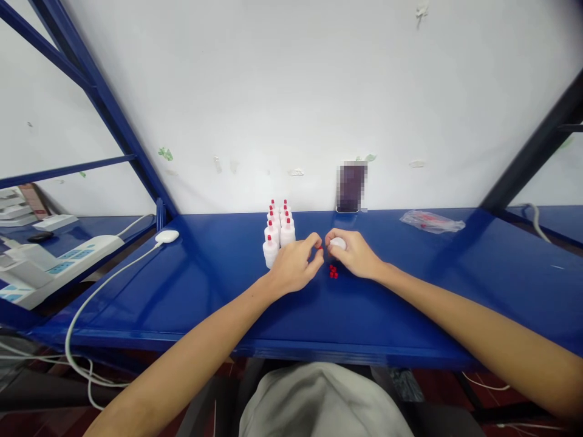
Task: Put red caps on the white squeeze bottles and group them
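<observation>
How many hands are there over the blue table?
2: the left hand, beside the standing bottles, pinching a small red piece; the right hand, holding a white item.

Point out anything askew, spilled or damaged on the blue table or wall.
The wall looks marred: a whitish scrap and a green patch cling to it, left of the phone. On the table, the white bottles stand upright, and no spill shows.

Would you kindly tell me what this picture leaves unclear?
Head view: most of the white bottle, hidden by the right hand.
Head view: the phone's screen, blurred into blocks.
Head view: the red items' number in the clear bag, too small.
Head view: the rear bottles' lower parts, behind front ones.
</observation>
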{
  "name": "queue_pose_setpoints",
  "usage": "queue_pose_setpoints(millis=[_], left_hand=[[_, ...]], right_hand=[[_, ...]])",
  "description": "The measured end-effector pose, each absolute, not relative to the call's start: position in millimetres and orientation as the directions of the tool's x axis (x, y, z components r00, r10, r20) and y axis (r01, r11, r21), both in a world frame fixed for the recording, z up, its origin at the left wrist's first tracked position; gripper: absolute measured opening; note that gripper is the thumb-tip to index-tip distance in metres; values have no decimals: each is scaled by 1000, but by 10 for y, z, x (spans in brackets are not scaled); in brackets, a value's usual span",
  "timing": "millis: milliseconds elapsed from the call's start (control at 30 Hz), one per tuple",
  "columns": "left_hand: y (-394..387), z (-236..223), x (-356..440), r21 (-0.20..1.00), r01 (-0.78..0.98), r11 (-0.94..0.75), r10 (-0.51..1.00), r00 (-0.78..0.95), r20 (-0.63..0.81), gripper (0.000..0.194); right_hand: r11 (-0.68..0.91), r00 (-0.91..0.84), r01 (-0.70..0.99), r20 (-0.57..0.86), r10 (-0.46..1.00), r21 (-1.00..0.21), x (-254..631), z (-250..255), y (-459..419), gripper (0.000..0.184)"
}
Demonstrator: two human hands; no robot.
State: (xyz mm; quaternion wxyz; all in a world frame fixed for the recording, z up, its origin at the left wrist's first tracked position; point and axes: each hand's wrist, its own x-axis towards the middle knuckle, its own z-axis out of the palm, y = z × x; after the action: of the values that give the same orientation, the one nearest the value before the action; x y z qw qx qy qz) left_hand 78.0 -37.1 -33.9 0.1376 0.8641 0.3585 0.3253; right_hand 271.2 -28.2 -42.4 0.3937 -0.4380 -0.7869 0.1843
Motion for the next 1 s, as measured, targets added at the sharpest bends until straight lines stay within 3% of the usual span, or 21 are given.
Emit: queue_pose_setpoints(millis=[133,300,467,667,900,1000], left_hand=[[-405,-333,776,475,482,-737,676,498,543,13],[-421,-357,783,486,418,-767,641,531,554,18],[-432,-364,784,447,427,-786,618,580,531,20],[-432,-367,759,392,427,-815,579,607,544,18],[-446,-412,779,383,381,-842,539,643,545,20],[-449,-376,766,322,382,-866,498,606,620,21]], right_hand=[[587,-350,587,478,805,-558,2646,-402,-350,18],[623,-403,603,483,777,-498,2644,-344,-389,7],[627,-455,632,436,776,-455,2680,-294,-419,11],[616,-461,607,410,787,-502,2686,-248,-447,41],[671,-489,520,460,741,-528,2653,-291,-459,43],[714,-489,446,521,699,-539,2636,-294,-468,45]])
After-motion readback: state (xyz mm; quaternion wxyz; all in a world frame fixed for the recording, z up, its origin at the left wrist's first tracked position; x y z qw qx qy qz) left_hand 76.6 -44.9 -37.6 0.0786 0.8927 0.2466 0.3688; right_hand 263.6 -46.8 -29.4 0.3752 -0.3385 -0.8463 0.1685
